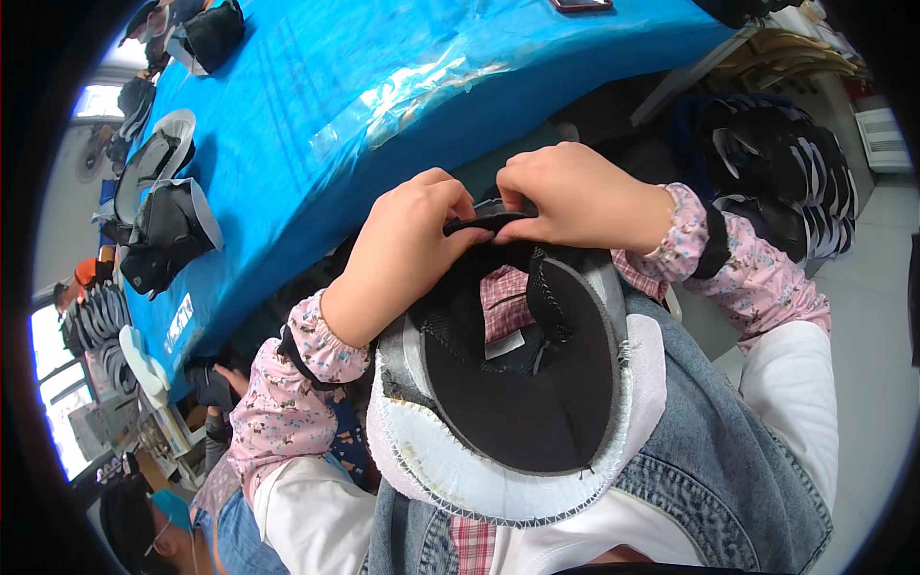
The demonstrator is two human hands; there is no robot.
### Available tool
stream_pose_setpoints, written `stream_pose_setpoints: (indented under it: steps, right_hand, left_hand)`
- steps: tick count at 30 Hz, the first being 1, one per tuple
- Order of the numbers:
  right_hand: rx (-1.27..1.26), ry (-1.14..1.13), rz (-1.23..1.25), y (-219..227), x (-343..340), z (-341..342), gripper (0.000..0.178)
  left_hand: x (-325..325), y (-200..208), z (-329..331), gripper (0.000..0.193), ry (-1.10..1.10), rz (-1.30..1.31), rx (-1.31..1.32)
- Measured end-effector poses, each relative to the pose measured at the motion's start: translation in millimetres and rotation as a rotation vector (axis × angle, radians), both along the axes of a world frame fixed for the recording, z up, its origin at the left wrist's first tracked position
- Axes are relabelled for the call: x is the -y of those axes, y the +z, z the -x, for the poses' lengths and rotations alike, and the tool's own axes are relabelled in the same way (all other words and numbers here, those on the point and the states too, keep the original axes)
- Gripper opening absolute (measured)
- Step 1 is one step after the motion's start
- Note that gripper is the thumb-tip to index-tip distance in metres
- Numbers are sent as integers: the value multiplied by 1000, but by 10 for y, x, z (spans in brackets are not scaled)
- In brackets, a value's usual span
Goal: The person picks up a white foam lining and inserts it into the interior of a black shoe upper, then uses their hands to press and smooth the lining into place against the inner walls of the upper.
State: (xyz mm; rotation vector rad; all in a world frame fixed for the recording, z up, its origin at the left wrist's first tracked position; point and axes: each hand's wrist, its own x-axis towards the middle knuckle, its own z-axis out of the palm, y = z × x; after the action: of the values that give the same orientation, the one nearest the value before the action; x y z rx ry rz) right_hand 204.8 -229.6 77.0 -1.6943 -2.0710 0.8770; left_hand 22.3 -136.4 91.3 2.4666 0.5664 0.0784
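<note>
In my lap lies a shoe upper (522, 407), its black inner side facing up and a pale, zigzag-stitched edge curving round the near end. Through its opening a patch of pink checked cloth shows. My left hand (402, 235) pinches the upper's black far edge between thumb and fingers. Close beside it, my right hand (575, 196) grips the same edge, fingers curled and thumb pressed to it. Between the two hands the edge is slightly bunched. The fingertips are partly hidden behind it.
Ahead stands a table with a shiny blue cover (287, 115). More black shoe uppers (165, 235) sit along its left side. A phone (582, 5) lies at the far edge. Stacked uppers (781, 172) fill the right side. Another person (172, 527) is at the lower left.
</note>
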Motion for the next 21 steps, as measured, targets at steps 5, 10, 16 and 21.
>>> stream_pose_setpoints:
  steps: [5,10,16,21]
  right_hand:
    - [-54,-86,-243,-173,67,23,28]
    - [-160,-174,-167,-202,58,20,25]
    - [-232,-214,-114,-163,25,-29,26]
    - [-348,-249,-156,-137,-16,-53,27]
  left_hand:
    - [-39,-5,18,21,39,66,-29]
    - [-27,-74,-34,22,-4,-82,21]
    - [-66,-55,-100,22,-13,-116,17]
    - [-95,-13,-141,20,-54,-90,35]
